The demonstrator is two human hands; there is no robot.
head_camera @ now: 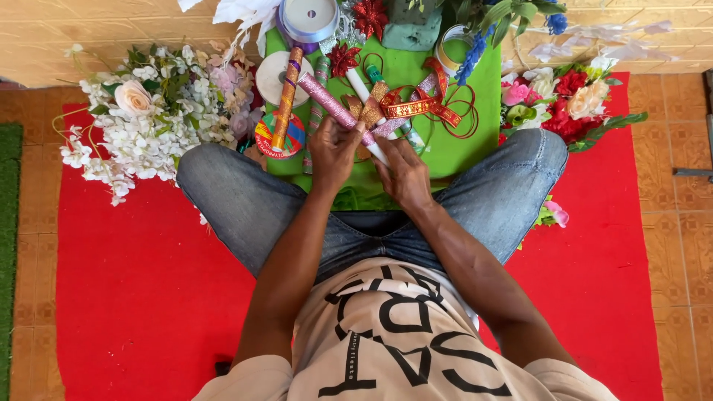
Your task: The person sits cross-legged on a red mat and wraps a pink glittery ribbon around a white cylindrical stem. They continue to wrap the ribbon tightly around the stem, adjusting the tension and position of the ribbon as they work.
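In both hands [371, 160], ribbon sticks [349, 119] (crossed)

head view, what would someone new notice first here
First the two hands at centre: the left hand and right hand together grip a pink glitter-wrapped stick above the person's lap. Around them, a bright red mat covers the floor. A heap of white artificial flowers lies at upper left, red and pink ones at upper right.
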